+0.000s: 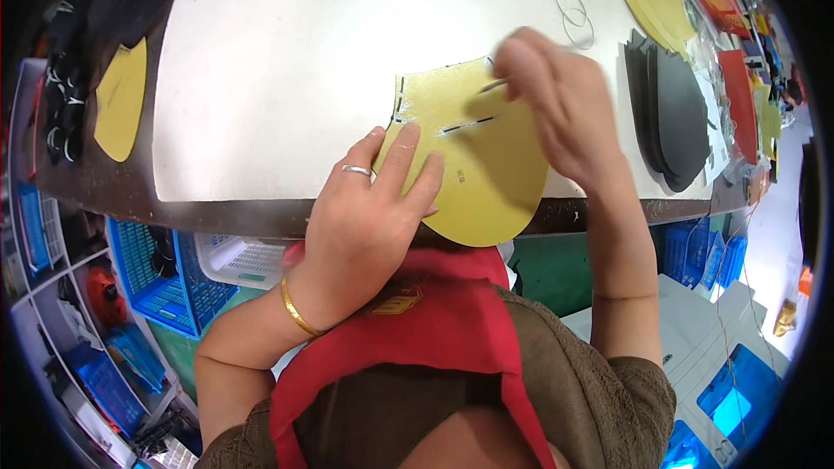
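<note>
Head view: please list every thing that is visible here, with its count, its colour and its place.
yellow sheet: one, mustard yellow, at table front edge, overhanging it
table: one, off-white top
black stack: one pile, black, right of sheet
yellow oval piece: one, yellow, far right on table
wire rings: a few, clear or white, behind right hand
yellow side piece: one, yellow, left of table
blue crates: several, blue, under table
left hand: pressing on sheet; ring, gold bangle
right hand: holds thin tool, blurred

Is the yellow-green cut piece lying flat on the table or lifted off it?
Flat: the yellow-green piece lies spread on the table, left hand pressing it; its rounded end overhangs the edge.
</note>
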The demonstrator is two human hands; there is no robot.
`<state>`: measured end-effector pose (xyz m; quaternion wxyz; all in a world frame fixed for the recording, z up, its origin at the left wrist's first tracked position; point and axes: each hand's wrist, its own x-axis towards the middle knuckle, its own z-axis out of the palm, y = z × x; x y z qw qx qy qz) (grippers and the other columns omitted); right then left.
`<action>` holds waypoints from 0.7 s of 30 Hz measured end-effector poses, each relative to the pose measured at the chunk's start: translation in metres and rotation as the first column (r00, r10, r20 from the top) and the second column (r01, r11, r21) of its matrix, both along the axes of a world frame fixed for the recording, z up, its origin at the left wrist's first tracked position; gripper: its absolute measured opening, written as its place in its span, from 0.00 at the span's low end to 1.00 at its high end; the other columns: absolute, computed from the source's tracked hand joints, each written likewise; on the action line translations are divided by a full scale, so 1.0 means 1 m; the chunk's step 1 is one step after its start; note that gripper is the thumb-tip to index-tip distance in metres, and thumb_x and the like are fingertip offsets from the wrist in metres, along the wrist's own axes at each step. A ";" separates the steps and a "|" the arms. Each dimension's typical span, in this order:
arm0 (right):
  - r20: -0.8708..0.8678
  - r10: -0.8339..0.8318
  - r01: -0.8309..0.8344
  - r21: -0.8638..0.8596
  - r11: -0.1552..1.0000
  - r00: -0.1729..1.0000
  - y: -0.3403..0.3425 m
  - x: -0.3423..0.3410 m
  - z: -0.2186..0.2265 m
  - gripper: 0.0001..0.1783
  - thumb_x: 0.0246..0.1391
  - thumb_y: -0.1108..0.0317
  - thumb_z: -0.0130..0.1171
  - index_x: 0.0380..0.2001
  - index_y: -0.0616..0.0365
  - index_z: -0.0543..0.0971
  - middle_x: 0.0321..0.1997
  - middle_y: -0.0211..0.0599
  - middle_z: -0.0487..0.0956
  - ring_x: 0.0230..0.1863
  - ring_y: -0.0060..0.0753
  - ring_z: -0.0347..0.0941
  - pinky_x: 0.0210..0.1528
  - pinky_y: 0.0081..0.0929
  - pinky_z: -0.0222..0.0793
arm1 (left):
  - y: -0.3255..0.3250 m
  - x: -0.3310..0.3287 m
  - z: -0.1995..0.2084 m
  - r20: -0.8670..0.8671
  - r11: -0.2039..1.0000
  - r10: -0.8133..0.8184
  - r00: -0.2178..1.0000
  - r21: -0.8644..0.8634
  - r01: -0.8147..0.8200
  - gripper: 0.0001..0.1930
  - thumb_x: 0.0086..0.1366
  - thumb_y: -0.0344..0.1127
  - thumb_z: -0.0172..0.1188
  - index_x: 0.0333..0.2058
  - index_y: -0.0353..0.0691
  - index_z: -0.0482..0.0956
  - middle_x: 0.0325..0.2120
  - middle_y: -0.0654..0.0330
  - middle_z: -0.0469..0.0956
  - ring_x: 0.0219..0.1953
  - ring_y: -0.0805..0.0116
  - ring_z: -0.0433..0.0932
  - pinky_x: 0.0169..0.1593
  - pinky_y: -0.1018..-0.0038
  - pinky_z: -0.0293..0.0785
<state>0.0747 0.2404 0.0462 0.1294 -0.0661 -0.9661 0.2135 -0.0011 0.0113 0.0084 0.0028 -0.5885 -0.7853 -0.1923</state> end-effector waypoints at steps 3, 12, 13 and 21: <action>0.062 0.035 -0.004 -0.446 0.895 0.997 -0.017 -0.026 -0.014 0.14 0.66 0.59 0.52 0.36 0.57 0.81 0.30 0.38 0.84 0.32 0.46 0.81 0.37 0.40 0.75 | 0.001 0.000 -0.003 -0.050 0.999 -0.042 0.998 0.015 0.043 0.24 0.54 0.35 0.69 0.51 0.38 0.80 0.55 0.47 0.75 0.51 0.42 0.76 0.52 0.59 0.78; -0.026 0.008 -0.006 0.088 0.996 1.000 -0.020 -0.052 -0.015 0.18 0.67 0.53 0.54 0.36 0.55 0.82 0.22 0.37 0.82 0.26 0.45 0.81 0.30 0.38 0.74 | 0.001 -0.002 -0.004 -0.041 0.996 -0.042 0.998 0.077 0.045 0.24 0.53 0.34 0.68 0.50 0.38 0.81 0.55 0.46 0.75 0.49 0.42 0.76 0.50 0.59 0.79; -0.005 0.075 -0.075 -0.087 0.993 0.997 -0.023 -0.045 -0.012 0.17 0.66 0.53 0.55 0.35 0.55 0.82 0.22 0.36 0.82 0.25 0.44 0.80 0.28 0.37 0.73 | 0.002 -0.002 -0.003 -0.019 0.996 -0.044 0.999 0.077 0.046 0.23 0.53 0.33 0.68 0.50 0.37 0.81 0.55 0.46 0.75 0.49 0.42 0.76 0.49 0.59 0.79; 0.051 0.068 -0.067 -0.009 0.998 0.996 -0.026 -0.018 -0.011 0.13 0.67 0.60 0.57 0.34 0.57 0.82 0.23 0.35 0.82 0.25 0.36 0.81 0.29 0.30 0.73 | 0.003 -0.002 -0.001 -0.028 0.996 -0.044 0.999 0.081 0.046 0.23 0.54 0.33 0.67 0.51 0.38 0.81 0.54 0.45 0.76 0.48 0.42 0.77 0.49 0.58 0.79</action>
